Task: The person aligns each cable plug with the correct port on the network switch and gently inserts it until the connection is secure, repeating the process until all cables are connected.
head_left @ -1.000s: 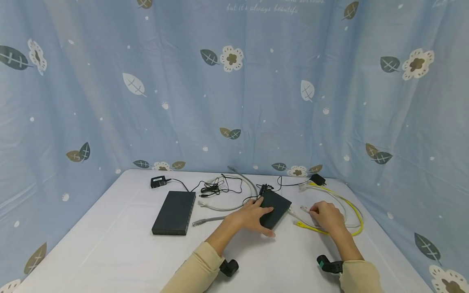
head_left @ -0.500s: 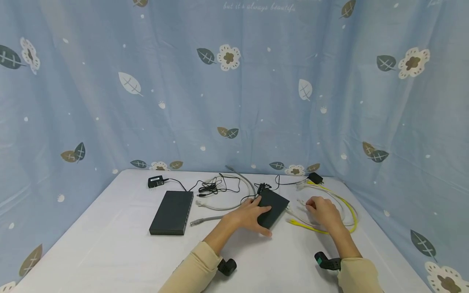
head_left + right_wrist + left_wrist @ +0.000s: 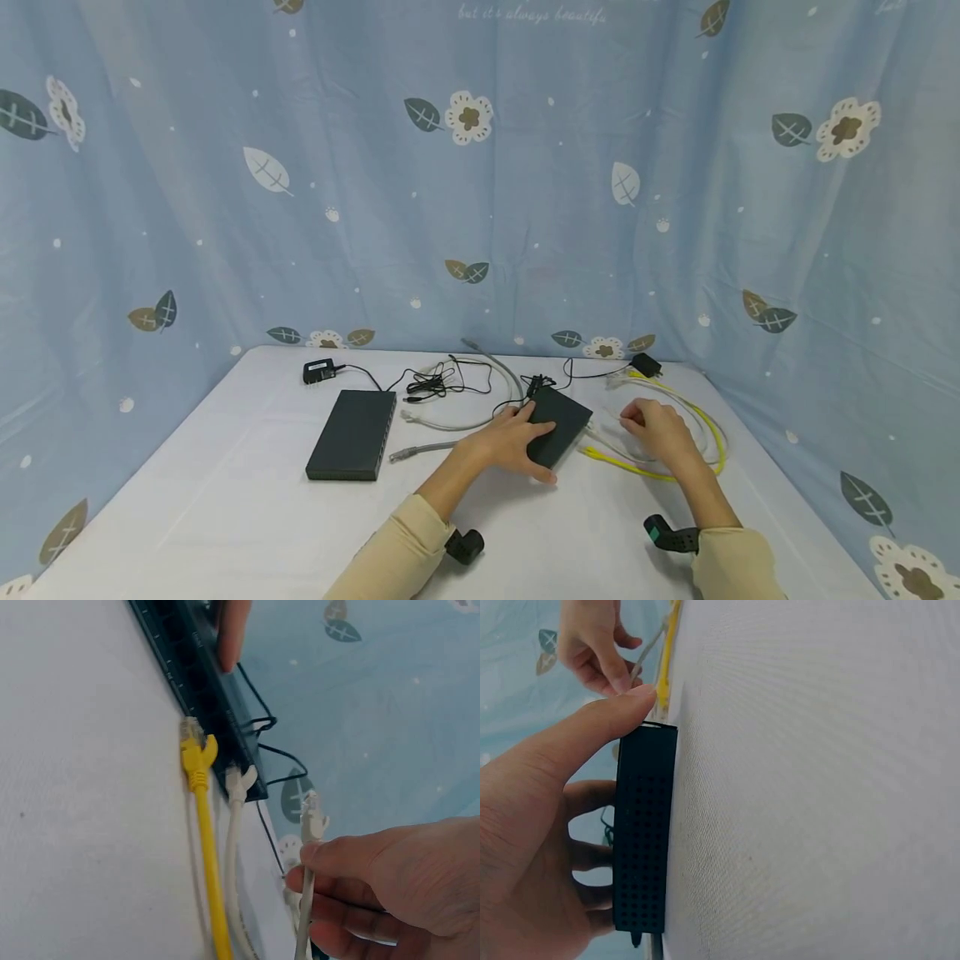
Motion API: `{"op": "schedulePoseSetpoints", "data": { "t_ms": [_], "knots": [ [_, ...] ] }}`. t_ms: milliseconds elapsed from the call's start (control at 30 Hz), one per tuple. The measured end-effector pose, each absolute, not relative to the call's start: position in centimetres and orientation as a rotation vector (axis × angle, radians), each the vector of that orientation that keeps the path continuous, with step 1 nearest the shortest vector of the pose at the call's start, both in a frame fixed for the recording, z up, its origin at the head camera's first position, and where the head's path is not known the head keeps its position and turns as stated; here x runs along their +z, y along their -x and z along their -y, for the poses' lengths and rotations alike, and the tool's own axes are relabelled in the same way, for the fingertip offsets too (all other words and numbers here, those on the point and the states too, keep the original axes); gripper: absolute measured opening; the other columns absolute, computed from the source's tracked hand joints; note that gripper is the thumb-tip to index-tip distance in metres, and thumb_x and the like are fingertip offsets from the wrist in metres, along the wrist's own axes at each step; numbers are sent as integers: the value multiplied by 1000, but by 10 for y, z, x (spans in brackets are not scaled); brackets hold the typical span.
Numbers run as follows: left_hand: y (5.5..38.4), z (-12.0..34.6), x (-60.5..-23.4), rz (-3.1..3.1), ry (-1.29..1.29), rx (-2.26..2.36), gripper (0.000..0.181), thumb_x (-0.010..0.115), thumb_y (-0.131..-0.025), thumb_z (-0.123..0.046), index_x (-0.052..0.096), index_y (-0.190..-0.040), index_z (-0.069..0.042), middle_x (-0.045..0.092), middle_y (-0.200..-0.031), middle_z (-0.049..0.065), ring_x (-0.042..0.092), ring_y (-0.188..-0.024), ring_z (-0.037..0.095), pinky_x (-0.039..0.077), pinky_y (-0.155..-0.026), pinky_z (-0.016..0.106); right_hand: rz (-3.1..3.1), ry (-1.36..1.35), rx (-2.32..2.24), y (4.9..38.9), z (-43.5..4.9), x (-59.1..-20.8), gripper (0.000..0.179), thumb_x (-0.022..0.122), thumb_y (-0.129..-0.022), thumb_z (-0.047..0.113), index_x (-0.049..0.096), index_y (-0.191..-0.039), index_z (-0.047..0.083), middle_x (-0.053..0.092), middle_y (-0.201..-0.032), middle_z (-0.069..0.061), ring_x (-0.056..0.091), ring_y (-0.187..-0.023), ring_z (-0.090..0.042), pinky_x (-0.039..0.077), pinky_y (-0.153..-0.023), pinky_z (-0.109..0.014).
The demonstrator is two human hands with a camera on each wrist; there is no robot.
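The left hand, fingers spread, rests on the switch on the table. Right of the switch, the right hand pinches a white cable between thumb and fingers; beside the switch lies a yellow cable.

Left grip (bare hand) rests against perforated black box, 4 fingers touching it. Box on white counter. Beyond: right grip pinching pale cable, yellow cable just beside. Blue curtain behind.

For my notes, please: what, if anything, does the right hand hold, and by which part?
The right hand pinches a white cable, just behind its plug.
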State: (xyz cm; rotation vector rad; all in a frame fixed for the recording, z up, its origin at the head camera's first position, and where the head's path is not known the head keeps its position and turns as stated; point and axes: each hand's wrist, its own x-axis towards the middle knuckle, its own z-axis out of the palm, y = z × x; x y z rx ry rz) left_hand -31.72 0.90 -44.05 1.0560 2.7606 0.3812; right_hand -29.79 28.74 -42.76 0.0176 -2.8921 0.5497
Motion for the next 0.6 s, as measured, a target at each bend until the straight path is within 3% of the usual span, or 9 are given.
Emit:
{"op": "schedulePoseSetpoints", "data": {
  "t_ms": [600],
  "knots": [
    [314,-8,-437,-2744,-1037,409,89,70,-77,-68,34,-153,-36,12,-166,13,19,-148,46,25,-118,59,2907,-50,617,298,-282,-425,11,71,-90,13,71,-95,4,72,-86,-5,65,-76,-16,56,-71,-37]
  ]
}}
